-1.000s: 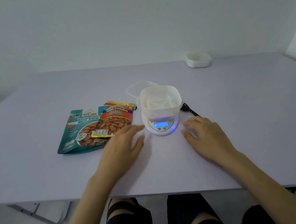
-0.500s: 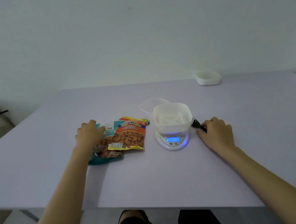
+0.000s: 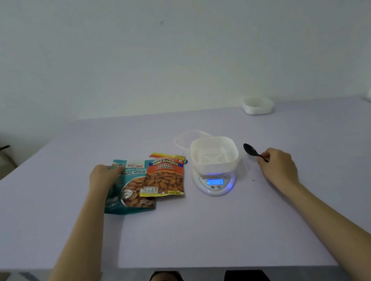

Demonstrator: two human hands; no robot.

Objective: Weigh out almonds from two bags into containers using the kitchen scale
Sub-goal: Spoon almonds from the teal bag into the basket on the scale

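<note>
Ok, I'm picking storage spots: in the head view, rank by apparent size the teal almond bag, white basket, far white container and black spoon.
1. teal almond bag, though partly covered
2. white basket
3. far white container; distance shrinks it, so its true size is unsure
4. black spoon, handle partly inside the right hand

A: Where were the hands?
B: The left hand (image 3: 103, 177) gripped the top corner of the teal bag (image 3: 129, 193), which lay partly under the orange bag (image 3: 164, 178) on the table (image 3: 189, 231). The right hand (image 3: 279, 167) pinched the handle of a black spoon (image 3: 249, 150), just right of the scale (image 3: 215, 184).
A: And the scale?
B: Lit, with a white slotted container (image 3: 214, 154) on top.
</note>
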